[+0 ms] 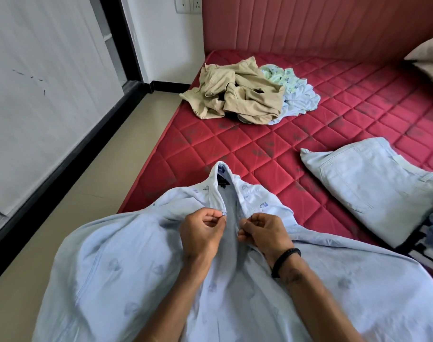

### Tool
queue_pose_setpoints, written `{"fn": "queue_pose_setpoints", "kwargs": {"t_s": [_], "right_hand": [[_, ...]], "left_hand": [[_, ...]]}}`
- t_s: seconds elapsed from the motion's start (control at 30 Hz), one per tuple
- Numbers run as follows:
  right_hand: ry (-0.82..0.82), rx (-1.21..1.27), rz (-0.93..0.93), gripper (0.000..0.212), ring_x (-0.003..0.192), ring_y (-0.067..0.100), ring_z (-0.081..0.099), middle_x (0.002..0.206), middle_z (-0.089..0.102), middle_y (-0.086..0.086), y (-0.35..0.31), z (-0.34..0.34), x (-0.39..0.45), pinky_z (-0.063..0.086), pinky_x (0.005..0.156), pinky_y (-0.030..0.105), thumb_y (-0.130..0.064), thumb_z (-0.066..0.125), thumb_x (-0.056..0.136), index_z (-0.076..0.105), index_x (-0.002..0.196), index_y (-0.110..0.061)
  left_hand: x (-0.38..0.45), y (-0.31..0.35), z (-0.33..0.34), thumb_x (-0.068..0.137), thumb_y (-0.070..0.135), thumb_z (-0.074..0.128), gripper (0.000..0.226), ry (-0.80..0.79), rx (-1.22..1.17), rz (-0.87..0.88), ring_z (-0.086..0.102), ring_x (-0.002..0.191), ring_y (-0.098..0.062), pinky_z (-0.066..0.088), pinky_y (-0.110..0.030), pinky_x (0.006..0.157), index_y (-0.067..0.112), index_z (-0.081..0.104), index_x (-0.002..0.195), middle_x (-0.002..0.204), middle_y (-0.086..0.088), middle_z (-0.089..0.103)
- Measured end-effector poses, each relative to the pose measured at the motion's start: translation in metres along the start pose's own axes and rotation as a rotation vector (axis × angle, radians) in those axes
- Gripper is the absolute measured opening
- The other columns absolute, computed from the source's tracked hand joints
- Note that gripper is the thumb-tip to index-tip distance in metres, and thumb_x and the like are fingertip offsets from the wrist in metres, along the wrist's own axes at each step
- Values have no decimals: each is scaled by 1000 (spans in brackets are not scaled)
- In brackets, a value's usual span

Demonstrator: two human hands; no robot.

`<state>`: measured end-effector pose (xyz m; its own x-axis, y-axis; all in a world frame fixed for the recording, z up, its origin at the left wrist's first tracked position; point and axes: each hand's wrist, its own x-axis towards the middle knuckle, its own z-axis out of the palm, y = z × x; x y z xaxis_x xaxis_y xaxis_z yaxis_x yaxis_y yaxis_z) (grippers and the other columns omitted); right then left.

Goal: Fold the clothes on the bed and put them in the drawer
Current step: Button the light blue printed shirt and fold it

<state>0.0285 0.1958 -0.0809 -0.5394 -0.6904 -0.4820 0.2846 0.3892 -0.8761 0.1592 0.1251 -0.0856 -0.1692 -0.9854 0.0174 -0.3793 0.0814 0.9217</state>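
Both hands — left hand point(202, 227), right hand point(265, 229) — pinch the shirt point(136, 267) plackets just below its collar point(223, 186).

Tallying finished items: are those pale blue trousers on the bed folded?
Folded: the pale blue trousers lie as a compact flat rectangle on the mattress.

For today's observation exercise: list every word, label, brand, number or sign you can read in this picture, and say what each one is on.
No text can be read.
Dark neck label inside the collar of the light blue shirt: too small and blurred to read.
Small blue motifs printed on the shirt: pictures, not letters.
Wall sockets: no legible marking.
Both the left hand and the right hand pinch the shirt's front edges.
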Motion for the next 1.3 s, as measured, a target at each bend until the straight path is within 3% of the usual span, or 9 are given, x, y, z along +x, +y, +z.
{"fn": "queue_pose_setpoints", "kwargs": {"t_s": [0.13,0.27,0.33,0.47,0.63,0.83,1.0,1.3], "right_hand": [[2,-37,-6,21,66,26,73,71,73,20,0,8,2,60,78,43,-3,70,94,63,75,2],[-27,-19,-49,33,71,32,75,61,67,18,-7,21,0,63,76,43,-1,78,84,57,59,-6],[-48,-63,-91,28,67,25,73,66,69,22,-6,23,-1,61,68,35,-3,81,83,61,62,-4],[-86,-119,-130,31,59,15,60,65,62,11,8,22,-3,47,56,24,-8,80,86,57,66,-12],[-117,73,-68,19,59,20,60,72,65,21,10,22,1,51,59,25,5,69,92,63,75,-2],[-141,179,37,22,63,26,59,68,65,14,10,18,7,47,69,38,5,63,95,65,75,-3],[-199,295,84,20,63,19,60,69,61,12,5,15,7,54,61,24,7,58,97,61,80,-1],[-168,209,16,19,62,21,54,66,63,11,11,16,9,42,61,32,1,64,96,63,78,-3]], "left_hand": [[-3,2,5,79,10,85,10,3,-57,16,71,68,2,60,-24,68,18,82,86,73,15,76],[-11,-2,7,84,9,82,10,19,-212,-94,75,76,-3,61,-26,72,17,82,90,80,12,78],[-12,-10,7,87,10,80,9,31,-312,-196,76,79,-11,61,-32,76,17,82,92,82,7,79],[-22,-21,11,91,8,75,11,31,-421,-327,73,74,-19,59,-38,82,17,81,90,80,-4,79],[-9,-16,13,91,7,75,7,19,-439,-349,66,65,-13,58,-32,72,11,80,93,74,-5,77],[-5,-13,17,88,3,78,7,1,-506,-407,64,63,-12,57,-26,67,6,79,94,74,-7,76],[-6,-9,16,87,1,78,13,12,-516,-399,61,58,-6,55,-19,61,13,80,91,72,-3,76],[-5,-7,19,87,-2,76,12,9,-574,-553,56,56,-9,51,-19,56,10,80,89,71,-5,71]]}}
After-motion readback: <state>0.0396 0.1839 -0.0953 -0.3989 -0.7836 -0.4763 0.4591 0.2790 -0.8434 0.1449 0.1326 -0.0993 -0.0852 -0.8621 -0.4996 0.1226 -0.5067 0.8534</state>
